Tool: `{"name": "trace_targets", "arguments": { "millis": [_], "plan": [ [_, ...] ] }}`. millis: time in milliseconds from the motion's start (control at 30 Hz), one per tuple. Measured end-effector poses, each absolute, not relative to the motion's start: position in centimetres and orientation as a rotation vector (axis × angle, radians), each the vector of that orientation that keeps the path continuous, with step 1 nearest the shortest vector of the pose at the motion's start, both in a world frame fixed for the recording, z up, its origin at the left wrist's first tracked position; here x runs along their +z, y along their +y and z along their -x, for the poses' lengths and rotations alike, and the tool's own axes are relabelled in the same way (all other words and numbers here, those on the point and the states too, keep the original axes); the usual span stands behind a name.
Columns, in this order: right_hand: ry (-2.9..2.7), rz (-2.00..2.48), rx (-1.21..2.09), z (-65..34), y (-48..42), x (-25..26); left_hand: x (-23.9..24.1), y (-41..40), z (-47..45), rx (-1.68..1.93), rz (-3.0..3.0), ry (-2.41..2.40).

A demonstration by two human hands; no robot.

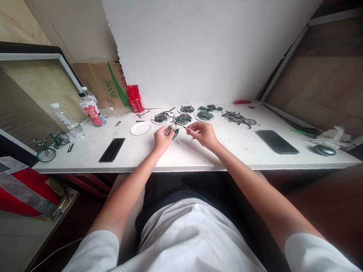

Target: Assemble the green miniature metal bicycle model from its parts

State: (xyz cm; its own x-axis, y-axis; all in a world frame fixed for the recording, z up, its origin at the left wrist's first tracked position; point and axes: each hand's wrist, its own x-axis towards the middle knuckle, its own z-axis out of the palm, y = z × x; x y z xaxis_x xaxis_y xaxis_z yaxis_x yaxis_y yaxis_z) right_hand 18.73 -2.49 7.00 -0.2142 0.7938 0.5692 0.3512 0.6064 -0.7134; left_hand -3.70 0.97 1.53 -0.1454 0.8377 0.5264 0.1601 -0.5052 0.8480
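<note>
1. Beyond both hands, four small round plates stand on the white surface (200, 155). The plate nearest the left hand (161, 139) is the left plate (161, 118), and it holds dark model wheels. The middle plate (183, 119) and the far plate (186, 109) also carry dark wheel-like parts. The right plate (204, 115) holds green and dark parts.
2. A white paper plate (140, 128) lies just to the left of the left hand.
3. The green bicycle part (175, 132) is small and dark green, with thin metal pieces on it. It sits between the two hands, a little above the surface.
4. The left hand is closed on this part with its fingertips.
5. The right hand (203, 134) has its thumb and forefinger pinched on a thin dark piece (191, 136). What this piece is exactly, I cannot tell.
6. The long axis of the green part seems to run from the left fingertips downward and toward the right hand, but it is too small to say which end is which.
7. Far left of the left hand stands a finished green model bicycle (49, 146). A black tray (112, 150) is nearer. Right of the right hand lies a black phone (277, 141).
</note>
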Motion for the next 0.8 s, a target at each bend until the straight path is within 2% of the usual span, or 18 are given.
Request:
{"name": "trace_targets", "arguments": {
  "millis": [233,800],
  "plan": [
    [-1.659,0.81,0.321,-16.8,-2.7,4.7,1.6,0.8,3.6,1.696,-1.641,1.137],
    [-1.689,0.862,0.292,-16.2,-3.1,3.4,1.6,0.3,3.5,1.658,-1.732,1.146]
  ]
}}
